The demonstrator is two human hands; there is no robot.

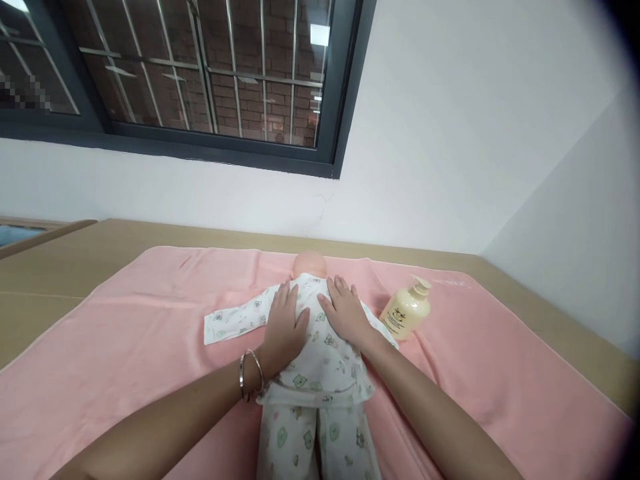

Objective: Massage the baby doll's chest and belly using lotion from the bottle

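Observation:
A baby doll in white pyjamas with a small green and brown animal print lies stretched out on a pink towel. Its bald head points away from me and no face shows, so it seems to lie front down. My left hand rests flat on the left side of its upper back, fingers extended. On the right side of the back lies my right hand, also flat with the thumb apart. One doll sleeve stretches out to the left; the other is partly covered by my right forearm.
Right of the doll a pale yellow pump bottle stands on the towel. The towel covers a wooden tabletop that meets a white wall. A dark-framed window with metal bars is above. Something blue shows at the far left.

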